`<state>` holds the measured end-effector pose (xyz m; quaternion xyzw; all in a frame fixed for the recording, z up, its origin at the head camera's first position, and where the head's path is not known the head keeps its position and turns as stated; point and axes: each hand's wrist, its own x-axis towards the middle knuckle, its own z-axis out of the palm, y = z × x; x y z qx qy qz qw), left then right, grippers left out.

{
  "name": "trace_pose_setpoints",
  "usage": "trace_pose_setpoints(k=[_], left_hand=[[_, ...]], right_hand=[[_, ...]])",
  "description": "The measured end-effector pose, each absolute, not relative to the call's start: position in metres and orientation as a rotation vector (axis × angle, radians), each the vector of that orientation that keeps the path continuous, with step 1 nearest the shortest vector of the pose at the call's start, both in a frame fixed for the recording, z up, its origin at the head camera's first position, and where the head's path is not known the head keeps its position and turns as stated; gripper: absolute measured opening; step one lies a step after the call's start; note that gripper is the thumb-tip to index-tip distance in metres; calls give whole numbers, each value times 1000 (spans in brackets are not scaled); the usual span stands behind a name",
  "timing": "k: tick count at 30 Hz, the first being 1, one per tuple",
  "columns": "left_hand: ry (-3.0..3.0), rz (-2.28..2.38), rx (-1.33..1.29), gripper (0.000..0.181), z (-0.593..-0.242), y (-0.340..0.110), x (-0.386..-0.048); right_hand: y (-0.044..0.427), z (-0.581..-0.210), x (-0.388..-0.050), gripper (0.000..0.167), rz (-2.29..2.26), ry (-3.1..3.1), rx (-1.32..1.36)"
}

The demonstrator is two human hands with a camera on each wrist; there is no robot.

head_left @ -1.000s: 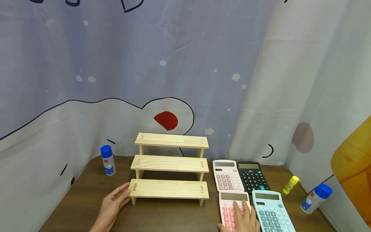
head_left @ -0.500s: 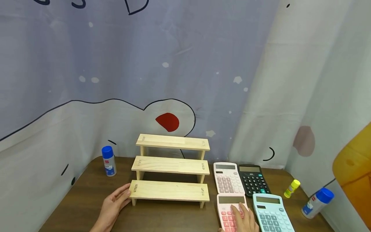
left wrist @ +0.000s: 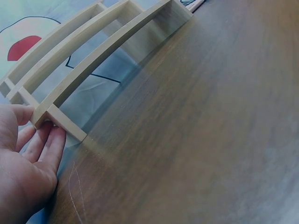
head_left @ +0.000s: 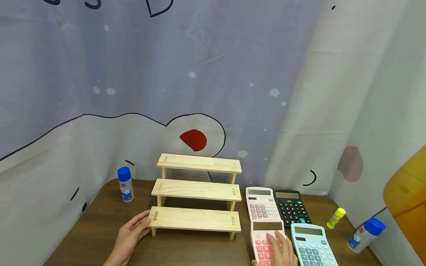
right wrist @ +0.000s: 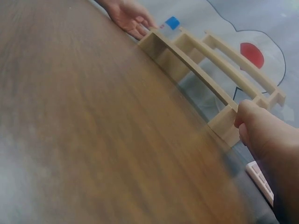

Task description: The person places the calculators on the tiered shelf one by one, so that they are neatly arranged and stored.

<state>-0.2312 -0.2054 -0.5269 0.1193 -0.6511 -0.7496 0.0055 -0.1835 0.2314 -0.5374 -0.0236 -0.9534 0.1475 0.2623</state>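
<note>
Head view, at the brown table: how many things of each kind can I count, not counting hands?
Rectangular calculators, pale pink, bright pink, black and light blue: 4
Pale cylindrical bottles with blue caps: 2
Light wooden three-step stand: 1
Small yellow tube: 1
Total: 8

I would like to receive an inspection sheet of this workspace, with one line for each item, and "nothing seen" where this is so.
Surface: brown table, wood-look top.
Job's things: wooden stand, three steps, upright; pink calculator, face up.
Clutter: pale pink calculator, black calculator, light blue calculator, left blue-capped bottle, right blue-capped bottle, yellow tube.
Grippers: left hand holds the wooden stand's lowest left end; right hand rests on the pink calculator.
Cables: nothing seen.
Surroundings: printed cloth hanging behind the table.
</note>
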Motion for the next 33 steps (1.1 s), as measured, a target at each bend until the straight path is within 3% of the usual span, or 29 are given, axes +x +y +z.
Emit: trace_pose_setpoints(k=[15,33], left_hand=[[-2022,-2330,382,65,-530,-210,-222],[-2020,-2309,334,59,-529,-204,-228]], right_hand=[[220,-532,-181,88,506,-2559,-56],[204,-528,-201,94,706,-2341,173]])
